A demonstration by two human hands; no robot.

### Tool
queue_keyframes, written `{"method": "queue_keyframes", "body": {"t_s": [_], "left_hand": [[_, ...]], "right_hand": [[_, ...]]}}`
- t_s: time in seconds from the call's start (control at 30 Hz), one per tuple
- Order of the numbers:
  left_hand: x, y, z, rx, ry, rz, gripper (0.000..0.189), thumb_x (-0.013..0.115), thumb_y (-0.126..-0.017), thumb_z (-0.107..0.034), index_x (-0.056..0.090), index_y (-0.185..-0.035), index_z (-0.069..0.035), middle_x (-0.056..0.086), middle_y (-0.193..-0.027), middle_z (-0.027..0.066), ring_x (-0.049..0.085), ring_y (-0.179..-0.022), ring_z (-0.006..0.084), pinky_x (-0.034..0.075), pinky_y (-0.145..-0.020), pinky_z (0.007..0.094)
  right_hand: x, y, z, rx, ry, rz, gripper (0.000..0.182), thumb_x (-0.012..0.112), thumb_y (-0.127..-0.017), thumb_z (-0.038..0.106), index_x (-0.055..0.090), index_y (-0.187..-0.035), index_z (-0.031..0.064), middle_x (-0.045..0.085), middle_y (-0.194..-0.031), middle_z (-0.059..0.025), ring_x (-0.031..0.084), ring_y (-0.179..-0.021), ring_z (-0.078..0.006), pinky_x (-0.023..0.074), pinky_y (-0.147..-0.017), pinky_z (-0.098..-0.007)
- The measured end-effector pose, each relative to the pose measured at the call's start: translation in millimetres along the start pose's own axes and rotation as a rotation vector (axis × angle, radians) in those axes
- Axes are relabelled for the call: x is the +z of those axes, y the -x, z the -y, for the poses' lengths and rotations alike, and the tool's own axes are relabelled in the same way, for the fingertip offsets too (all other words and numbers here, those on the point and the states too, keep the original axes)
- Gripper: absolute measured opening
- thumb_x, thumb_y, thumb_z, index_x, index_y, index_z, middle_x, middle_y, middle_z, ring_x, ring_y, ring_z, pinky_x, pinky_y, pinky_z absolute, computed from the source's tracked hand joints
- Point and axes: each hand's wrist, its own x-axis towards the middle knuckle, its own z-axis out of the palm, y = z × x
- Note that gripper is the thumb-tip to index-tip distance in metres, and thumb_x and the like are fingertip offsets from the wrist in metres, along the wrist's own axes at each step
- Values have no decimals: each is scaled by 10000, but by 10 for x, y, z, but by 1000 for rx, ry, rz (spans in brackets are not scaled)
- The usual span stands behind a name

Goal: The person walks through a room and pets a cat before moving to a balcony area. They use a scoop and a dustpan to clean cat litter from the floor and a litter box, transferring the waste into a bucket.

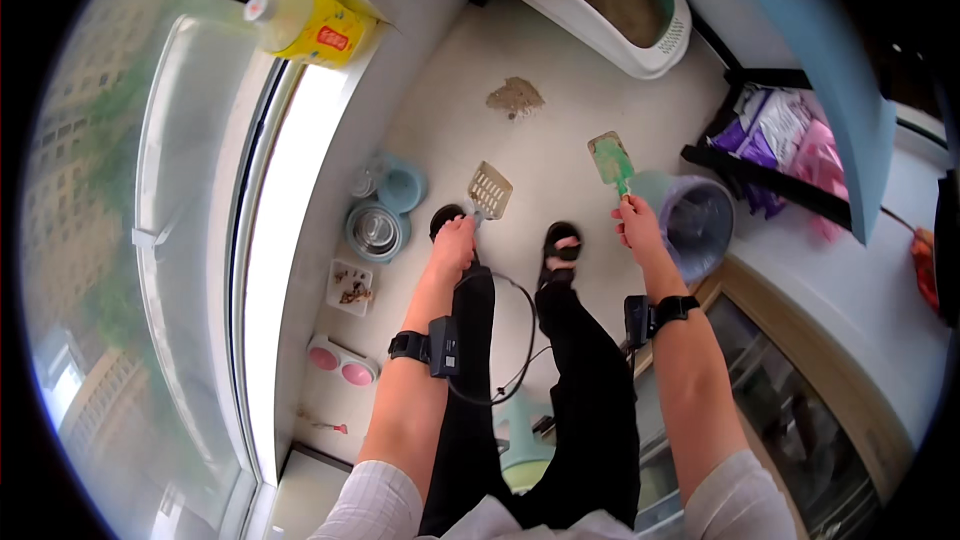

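My left hand (454,244) grips the handle of a slotted litter scoop (490,190), whose pale head is over the floor near my left foot. In my right hand (639,223) is the handle of a small green shovel (613,159) with a dirt-smeared blade, held beside the bin. A heap of brown cat litter (515,96) lies on the floor beyond both tools, apart from them. Farther off stands a white litter box (664,52) with brown litter inside.
A lined waste bin (701,221) stands right of my right hand. Along the left wall are a blue double bowl (403,187), a plastic tray with scraps (350,287) and a pink double bowl (341,360). A yellow-labelled bottle (315,26) sits on the sill. Bags (776,127) fill a right-hand shelf.
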Motion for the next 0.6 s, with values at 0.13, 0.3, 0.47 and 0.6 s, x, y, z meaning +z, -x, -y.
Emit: {"method": "queue_keyframes", "body": {"t_s": [0.13,0.3,0.47,0.6], "left_hand": [[247,-771,12,-93,82,-42,346,465,-909,-372,568,-979,-49,469,-647,4,371,-440,84,291,-376,252],[495,-1701,76,-8,60,-138,355,474,-904,-383,579,-950,-47,463,-651,-2,347,-439,78,278,-373,242],[633,-2049,243,-32,209,-93,323,473,-915,-367,563,-893,-58,460,-649,0,339,-420,75,268,-358,235],[777,-2120,78,-127,361,-62,263,471,-947,-336,522,-944,-79,450,-673,-1,295,-428,64,261,-385,225]], "right_hand": [[355,-1034,49,-237,108,19,281,516,-911,226,563,-1086,11,603,-770,-93,583,-615,-179,462,-560,-313],[667,-2223,175,-582,369,-15,297,554,-891,201,553,-1108,-2,621,-862,-175,599,-769,-319,472,-703,-379],[944,-2778,254,-734,413,-38,305,585,-870,171,560,-1130,14,631,-915,-192,609,-830,-326,474,-735,-379],[1117,-2939,319,-846,452,-46,306,593,-862,158,566,-1139,32,637,-918,-189,617,-829,-318,482,-743,-373]]}}
